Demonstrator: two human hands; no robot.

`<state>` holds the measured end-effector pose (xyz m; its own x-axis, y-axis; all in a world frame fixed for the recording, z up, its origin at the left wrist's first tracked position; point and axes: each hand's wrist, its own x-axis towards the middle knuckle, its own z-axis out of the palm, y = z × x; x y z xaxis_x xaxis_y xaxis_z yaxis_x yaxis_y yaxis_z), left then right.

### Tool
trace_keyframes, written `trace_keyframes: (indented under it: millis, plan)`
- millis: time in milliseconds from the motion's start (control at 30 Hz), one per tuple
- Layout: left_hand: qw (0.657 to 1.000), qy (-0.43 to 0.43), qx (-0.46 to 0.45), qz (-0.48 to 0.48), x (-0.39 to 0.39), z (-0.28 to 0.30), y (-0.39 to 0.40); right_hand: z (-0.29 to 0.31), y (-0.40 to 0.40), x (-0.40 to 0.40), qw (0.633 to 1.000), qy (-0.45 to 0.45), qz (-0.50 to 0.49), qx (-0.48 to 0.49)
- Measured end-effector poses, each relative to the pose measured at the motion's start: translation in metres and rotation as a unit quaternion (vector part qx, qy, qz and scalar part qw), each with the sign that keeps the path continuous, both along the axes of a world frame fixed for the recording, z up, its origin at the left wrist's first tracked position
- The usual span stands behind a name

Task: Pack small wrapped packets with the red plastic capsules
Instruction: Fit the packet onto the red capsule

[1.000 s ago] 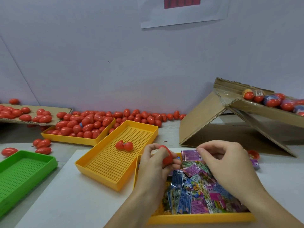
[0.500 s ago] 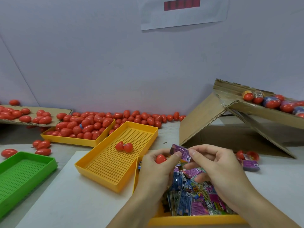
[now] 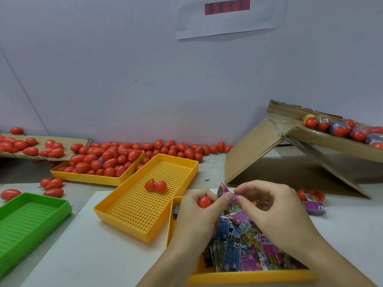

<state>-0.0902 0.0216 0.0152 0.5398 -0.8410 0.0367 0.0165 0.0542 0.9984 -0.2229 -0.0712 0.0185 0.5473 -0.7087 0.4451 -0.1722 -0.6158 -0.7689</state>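
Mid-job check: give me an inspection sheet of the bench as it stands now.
Surface: white board on a grey bench.
Job's things: purple packet pinched by both hands; capsule in the left hand; packet tray nearly full; open capsule in the middle tray; far tray heaped with capsules.
Clutter: loose capsules along the wall; green tray; tilted cardboard box holding packed capsules.
Grips: left hand holds capsule and packet; right hand pinches the packet.
Cables: nothing seen.
Surroundings: plain wall, paper sheet on it.

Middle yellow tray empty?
No: the middle yellow tray holds one opened red capsule, its two halves lying side by side.
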Motion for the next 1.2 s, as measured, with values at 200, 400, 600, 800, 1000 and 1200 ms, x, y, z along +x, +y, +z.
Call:
trace_keyframes:
  millis: [200, 400, 600, 800, 1000, 1200]
  plan:
    - [0.993, -0.092, 0.062, 0.034, 0.0, -0.003, -0.001, 0.003, -0.009, -0.006, 0.997, -0.035, -0.071, 0.013]
    - [0.975, -0.187, 0.116, 0.0, -0.003, -0.004, 0.0, 0.002, -0.014, -0.006, 0.99, -0.065, -0.063, 0.113]
    - [0.98, -0.191, 0.055, 0.026, -0.003, -0.002, -0.001, 0.0, -0.012, -0.002, 0.984, -0.051, -0.026, 0.171]
    - [0.979, -0.19, 0.07, -0.004, -0.003, -0.002, 0.0, 0.001, -0.012, -0.003, 0.975, -0.072, -0.026, 0.211]
    - [0.978, -0.198, 0.069, -0.003, -0.003, 0.0, 0.001, 0.002, -0.012, -0.003, 0.972, -0.074, -0.026, 0.223]
    - [0.982, -0.177, 0.062, -0.003, -0.005, 0.001, 0.002, 0.003, -0.012, -0.003, 0.968, -0.082, -0.023, 0.236]
